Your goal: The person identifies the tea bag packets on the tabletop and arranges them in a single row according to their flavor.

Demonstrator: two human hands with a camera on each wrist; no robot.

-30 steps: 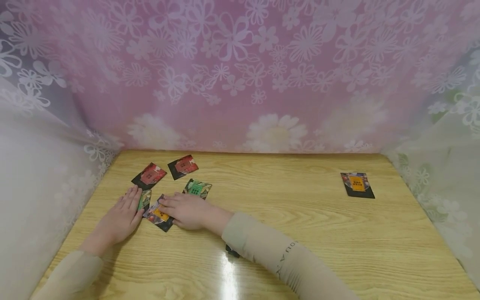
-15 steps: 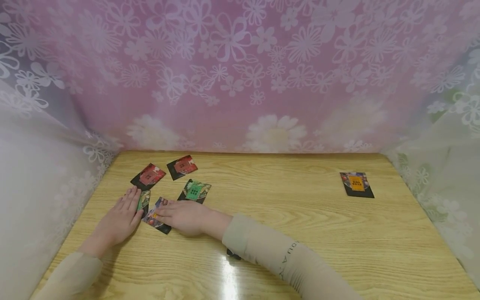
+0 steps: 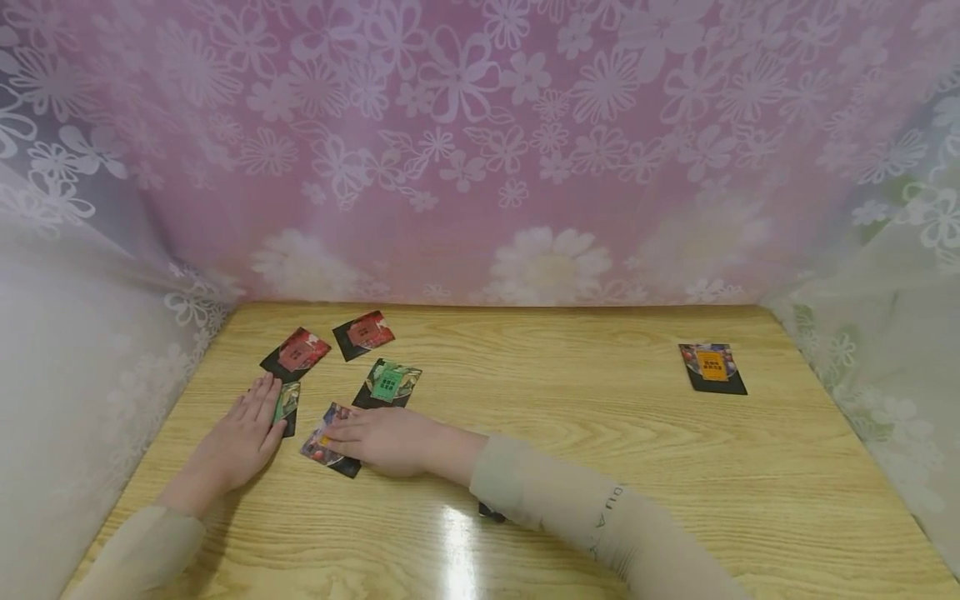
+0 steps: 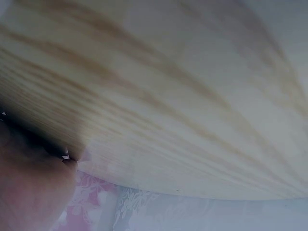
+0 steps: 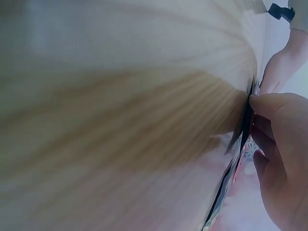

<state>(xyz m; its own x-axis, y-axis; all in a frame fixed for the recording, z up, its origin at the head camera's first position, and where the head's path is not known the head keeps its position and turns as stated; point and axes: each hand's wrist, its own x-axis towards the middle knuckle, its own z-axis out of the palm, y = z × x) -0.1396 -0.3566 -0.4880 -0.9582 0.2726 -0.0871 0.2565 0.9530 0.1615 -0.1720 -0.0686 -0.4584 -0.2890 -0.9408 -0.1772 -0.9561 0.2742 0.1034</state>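
Note:
My left hand (image 3: 238,433) lies flat at the left of the table, its fingers over part of a green-labelled flat packet (image 3: 287,408). My right hand (image 3: 393,440) reaches across with extended fingers resting on an orange-labelled packet (image 3: 318,450), covering its right part. Seen from the right wrist, the thumb touches the dark edge of a packet (image 5: 247,120) close to the wood. Another green-labelled packet (image 3: 387,384) lies just beyond the right hand. Only part of the left hand (image 4: 33,192) shows in the left wrist view.
Two red-labelled packets (image 3: 297,353) lie at the back left of the wooden table (image 3: 562,400). A second orange-labelled packet (image 3: 712,367) is far to the right. Some dark object (image 3: 491,512) peeks from under the right sleeve. Flowered curtains (image 3: 465,167) enclose the back and sides.
The orange-labelled packet under my right hand first shifts slightly left and nearer, then slides right, away from the left green-labelled packet. My left hand stays put.

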